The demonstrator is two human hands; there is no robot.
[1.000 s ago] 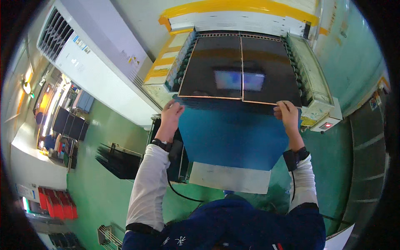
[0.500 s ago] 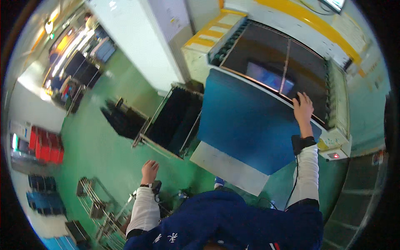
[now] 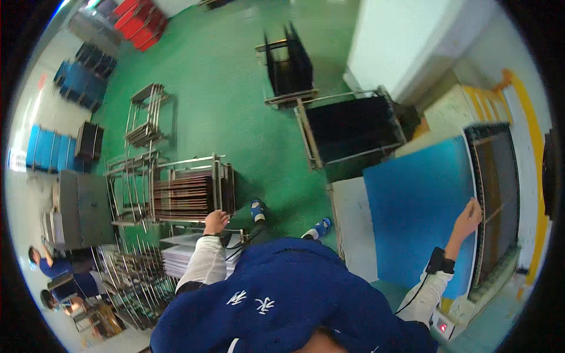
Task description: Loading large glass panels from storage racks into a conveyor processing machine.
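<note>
My right hand point(image 3: 469, 217) is at the near edge of a roller machine point(image 3: 478, 150), beside a dark panel with copper-coloured edges point(image 3: 498, 182). Its fingers are extended and slightly bent, with no object visible in them. A large blue sheet point(image 3: 421, 206) slopes down from that edge toward me. On the left, my left hand point(image 3: 217, 222) hovers by the end of a metal rack point(image 3: 216, 182) filled with upright brown-edged panels point(image 3: 182, 197). Those fingers are loosely bent, apparently around nothing. Whether the left hand touches the rack cannot be made out.
A cart with a black load point(image 3: 353, 129) and a smaller black rack point(image 3: 288, 67) stand ahead on the green floor. Metal frames point(image 3: 144, 117) and a rack of many rods point(image 3: 132, 276) are at left. Two people point(image 3: 59, 267) sit at the far lower left. A white pillar point(image 3: 400, 44) rises ahead right.
My view has swung left, bringing the brown-panel rack beside my left hand into sight. My right hand remains by the machine edge, its fingers more bent than before.
</note>
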